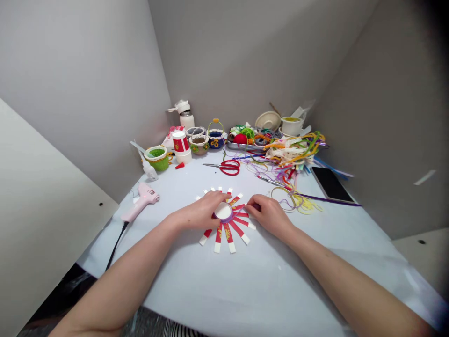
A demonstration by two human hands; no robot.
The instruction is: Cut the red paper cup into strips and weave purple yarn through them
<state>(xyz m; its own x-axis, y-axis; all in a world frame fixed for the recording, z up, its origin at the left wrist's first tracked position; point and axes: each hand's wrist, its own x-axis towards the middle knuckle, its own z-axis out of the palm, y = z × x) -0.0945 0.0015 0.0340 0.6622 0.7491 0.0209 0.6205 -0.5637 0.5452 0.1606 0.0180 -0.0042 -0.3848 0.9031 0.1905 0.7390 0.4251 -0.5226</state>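
A paper cup cut into red and white strips (228, 229) lies flattened like a sunburst on the white table (245, 281), its round white base (223, 210) in the middle. My left hand (203, 213) rests on the strips at the left, its fingers curled against the base. My right hand (268, 214) sits at the right of the base, fingertips pinched on a purple cord (326, 199) that runs off to the right and wraps around the base.
A pink glue gun (142, 200) lies at the left with its black cable. Red scissors (226, 166), a red paper cup (181, 144), small woven baskets (207, 139), a green basket (157, 157), a tangle of coloured cords (291, 152) and a black phone (330, 183) lie behind.
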